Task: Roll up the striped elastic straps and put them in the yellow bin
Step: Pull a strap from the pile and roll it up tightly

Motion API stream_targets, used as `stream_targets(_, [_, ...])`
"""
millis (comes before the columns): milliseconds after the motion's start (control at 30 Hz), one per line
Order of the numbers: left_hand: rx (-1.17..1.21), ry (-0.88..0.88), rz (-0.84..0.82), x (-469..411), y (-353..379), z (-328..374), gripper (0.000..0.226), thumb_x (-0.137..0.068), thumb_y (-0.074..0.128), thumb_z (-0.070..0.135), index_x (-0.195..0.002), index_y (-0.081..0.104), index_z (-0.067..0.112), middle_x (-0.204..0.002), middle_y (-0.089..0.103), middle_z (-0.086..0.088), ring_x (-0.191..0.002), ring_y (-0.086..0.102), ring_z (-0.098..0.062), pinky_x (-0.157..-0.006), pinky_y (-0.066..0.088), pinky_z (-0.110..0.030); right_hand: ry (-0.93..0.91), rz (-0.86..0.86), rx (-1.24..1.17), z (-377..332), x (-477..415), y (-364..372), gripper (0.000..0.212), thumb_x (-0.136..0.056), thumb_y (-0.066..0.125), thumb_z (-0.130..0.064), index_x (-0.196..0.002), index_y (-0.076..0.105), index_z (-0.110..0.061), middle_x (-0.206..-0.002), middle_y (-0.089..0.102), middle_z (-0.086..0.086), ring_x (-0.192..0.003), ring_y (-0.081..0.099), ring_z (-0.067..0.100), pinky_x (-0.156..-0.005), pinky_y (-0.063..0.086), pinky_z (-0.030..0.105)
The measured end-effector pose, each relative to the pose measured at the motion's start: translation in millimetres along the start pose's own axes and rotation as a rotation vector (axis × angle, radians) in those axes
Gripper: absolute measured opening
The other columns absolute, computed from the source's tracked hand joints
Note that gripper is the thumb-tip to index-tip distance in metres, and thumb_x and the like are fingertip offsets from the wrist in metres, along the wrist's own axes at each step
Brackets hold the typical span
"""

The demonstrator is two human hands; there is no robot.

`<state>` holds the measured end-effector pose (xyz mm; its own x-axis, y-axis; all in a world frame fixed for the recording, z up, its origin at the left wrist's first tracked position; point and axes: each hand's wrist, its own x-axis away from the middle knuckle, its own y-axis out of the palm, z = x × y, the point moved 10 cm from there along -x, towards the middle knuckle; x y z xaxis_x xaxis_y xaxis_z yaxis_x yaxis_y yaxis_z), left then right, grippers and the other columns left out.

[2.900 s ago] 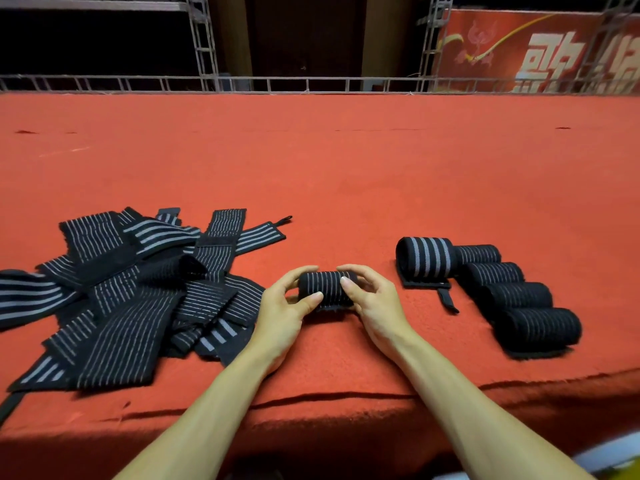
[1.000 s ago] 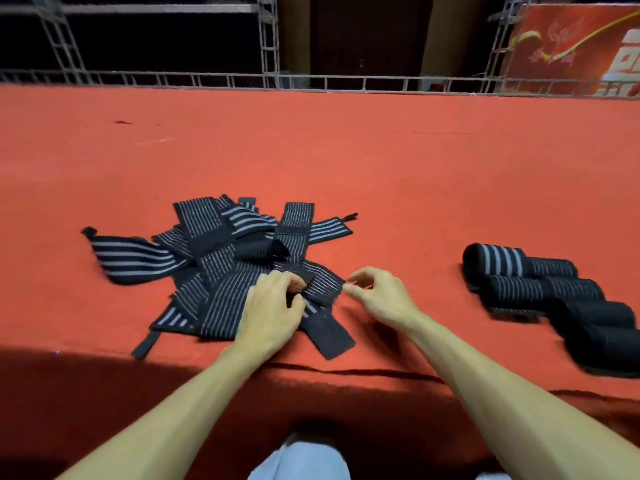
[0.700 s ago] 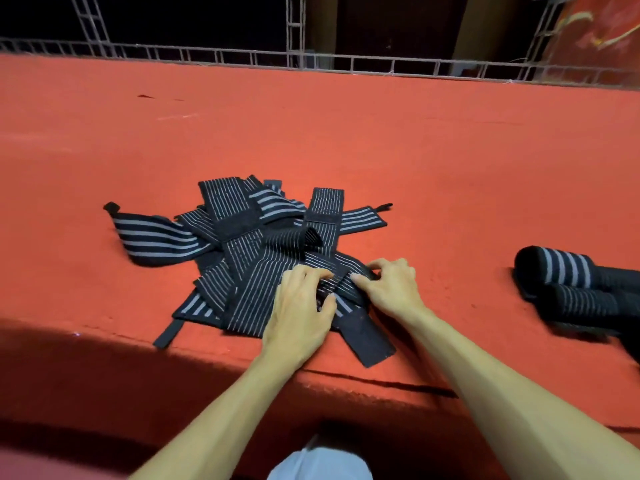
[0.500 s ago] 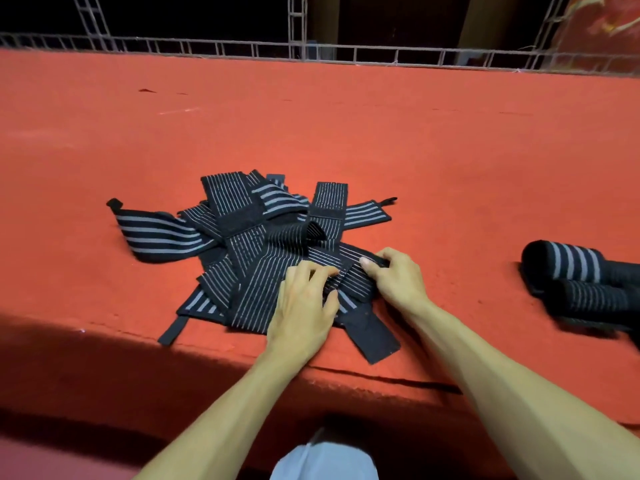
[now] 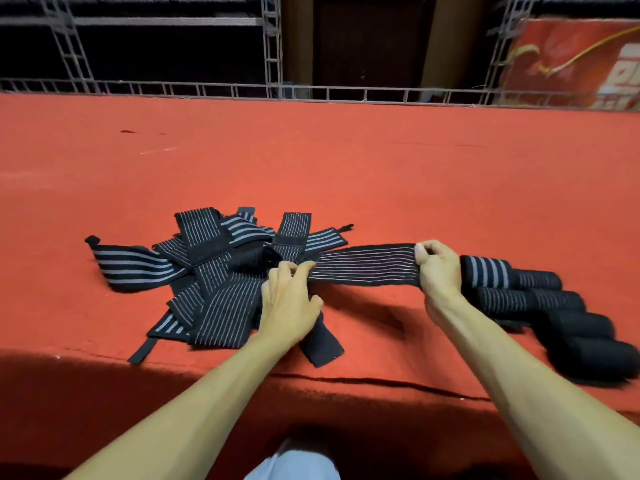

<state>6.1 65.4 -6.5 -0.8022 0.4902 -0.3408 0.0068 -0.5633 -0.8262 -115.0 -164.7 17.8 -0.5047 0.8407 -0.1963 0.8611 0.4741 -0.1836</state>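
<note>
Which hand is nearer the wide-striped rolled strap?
Right. The right hand, pinching the stretched strap, is directly beside the wide-striped roll; the left hand holds the strap's other end over the loose pile.

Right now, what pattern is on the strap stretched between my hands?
The strap is black with thin pale lengthwise stripes; head view.

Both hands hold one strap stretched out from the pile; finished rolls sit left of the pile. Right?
No: the head view shows the rolls right of the pile, beside the right hand. The left hand and right hand do hold one strap stretched out.
</note>
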Motion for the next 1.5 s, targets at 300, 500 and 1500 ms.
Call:
stream_targets(300, [-0.009, 0.298, -0.273, 5, 48, 129, 0.071, -0.089, 0.059, 0.030, -0.151, 0.024, 0.026, -0.145, 0.039, -0.002, -0.136, 0.030, -0.022, -0.109, 0.024, -0.036, 0.131, 0.202, -0.194, 3, -2, -118, 0.027, -0.095, 0.054, -0.014, -0.068, 0.060, -0.018, -0.071, 0.060, 0.004, -0.065, 0.056, 0.023, -0.065, 0.048, 0.041])
stream_targets(500, [-0.080, 0.204, -0.394, 10, 75, 92, 0.053, -0.090, 0.051, 0.025, -0.142, 0.041, 0.023, -0.139, 0.048, -0.006, -0.132, 0.041, -0.025, -0.107, 0.031, -0.037, 0.067, -0.012, 0.235, 17, 9, -94, 0.004, -0.083, 0.071, -0.018, -0.086, 0.072, -0.016, -0.088, 0.070, 0.000, -0.088, 0.062, 0.015, -0.079, 0.045, 0.026])
stream_targets(1500, [0.414, 0.616, 0.182, -12, -44, 125, 0.030, -0.075, 0.068, -0.007, -0.096, 0.067, 0.014, -0.103, 0.061, -0.001, -0.094, 0.059, -0.010, -0.080, 0.051, -0.031, 0.071, -0.347, -0.102, -35, 10, -4, 0.017, -0.088, 0.070, -0.021, -0.082, 0.066, -0.005, -0.069, 0.060, 0.008, -0.051, 0.052, 0.014, -0.041, 0.043, 0.022])
